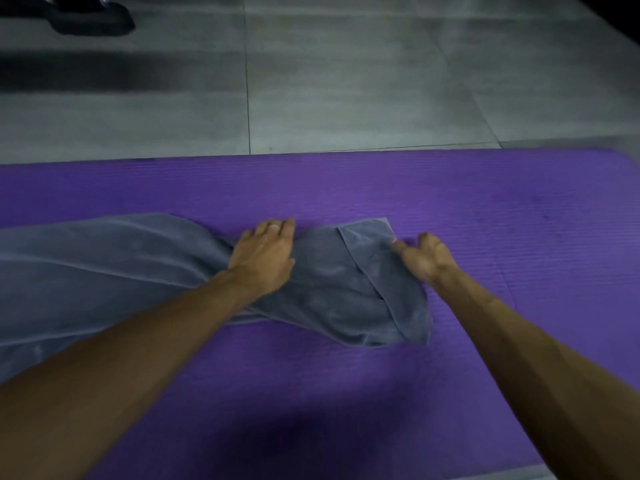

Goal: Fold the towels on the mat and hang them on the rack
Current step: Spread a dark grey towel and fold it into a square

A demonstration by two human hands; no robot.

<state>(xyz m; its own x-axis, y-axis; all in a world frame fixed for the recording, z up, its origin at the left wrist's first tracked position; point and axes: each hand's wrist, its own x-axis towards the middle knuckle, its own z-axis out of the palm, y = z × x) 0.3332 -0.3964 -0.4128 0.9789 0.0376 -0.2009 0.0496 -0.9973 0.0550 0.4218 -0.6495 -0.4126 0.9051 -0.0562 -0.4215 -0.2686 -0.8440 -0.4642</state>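
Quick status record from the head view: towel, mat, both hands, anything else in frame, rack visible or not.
towel: grey, lying on the mat, bunched and twisted in the middle, right end partly folded over, left part runs out of frame
mat: purple, on a grey tiled floor
left hand: flat on the towel's middle, fingers straight
right hand: at the towel's right edge, blurred, grip unclear
other: dark shoe, top left on the floor
rack: not in view

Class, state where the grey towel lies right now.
The grey towel lies on the purple mat, left of centre, under the left hand.
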